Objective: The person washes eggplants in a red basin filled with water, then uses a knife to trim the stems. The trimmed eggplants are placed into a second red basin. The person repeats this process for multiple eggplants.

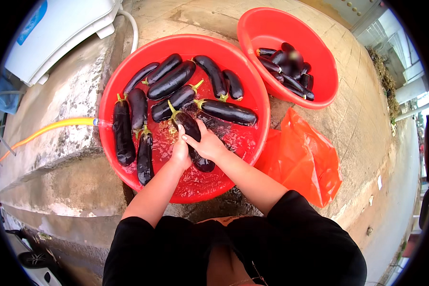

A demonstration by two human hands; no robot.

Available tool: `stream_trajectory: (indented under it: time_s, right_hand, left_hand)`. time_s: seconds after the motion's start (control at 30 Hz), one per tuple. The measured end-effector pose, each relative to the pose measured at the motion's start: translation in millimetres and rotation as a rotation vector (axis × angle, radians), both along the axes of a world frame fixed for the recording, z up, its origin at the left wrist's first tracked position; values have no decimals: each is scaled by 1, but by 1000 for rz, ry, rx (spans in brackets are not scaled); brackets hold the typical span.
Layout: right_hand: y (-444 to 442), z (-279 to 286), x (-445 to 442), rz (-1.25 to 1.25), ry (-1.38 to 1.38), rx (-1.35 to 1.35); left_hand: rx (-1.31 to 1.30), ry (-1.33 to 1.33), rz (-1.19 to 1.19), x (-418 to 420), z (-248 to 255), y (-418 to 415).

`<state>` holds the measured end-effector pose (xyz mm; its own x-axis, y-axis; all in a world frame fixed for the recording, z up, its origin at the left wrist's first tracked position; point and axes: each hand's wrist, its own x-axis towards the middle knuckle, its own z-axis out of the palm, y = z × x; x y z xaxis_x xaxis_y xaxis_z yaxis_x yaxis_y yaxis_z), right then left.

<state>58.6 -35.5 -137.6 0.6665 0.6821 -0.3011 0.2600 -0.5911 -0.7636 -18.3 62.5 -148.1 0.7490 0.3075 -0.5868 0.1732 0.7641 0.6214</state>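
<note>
Both my hands hold one dark purple eggplant [187, 123] over a large red plastic basin [186, 195] of water. My left hand [181, 148] grips its near-left side, and my right hand [209, 143] wraps it from the right with the thumb across the skin. Its green stem points away from me. Another eggplant [203, 162] lies just below my hands, partly hidden by them. Several more eggplants [171, 80] float around the basin, mostly along its far and left sides. At the left rim, water runs in from a yellow hose [68, 122].
A second red basin [321, 85] with several eggplants [296, 84] stands at the far right, its middle blurred. An orange-red plastic bag [307, 161] lies beside the large basin. Concrete steps [57, 186] and a white appliance-like casing [68, 32] are on the left.
</note>
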Motion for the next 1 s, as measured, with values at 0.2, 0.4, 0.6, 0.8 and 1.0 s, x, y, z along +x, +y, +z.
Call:
stream_trajectory:
  time_s: [0.2,0.4,0.6,0.8,1.0]
  right_hand:
    - [-15,-24,-21,45,29,178]
    - [-5,-38,-16,-277,-7,237]
    - [7,-30,7,-120,-267,-437]
    - [15,-81,-8,-77,-278,-773]
    - [23,-44,-13,-78,-264,-709]
  left_hand:
    - [103,19,188,13,-14,37]
    - [-89,57,17,-19,-11,-12]
    - [569,16,150,-19,-23,19]
    - [465,129,66,-30,-5,39]
    - [546,120,-53,-40,1,45]
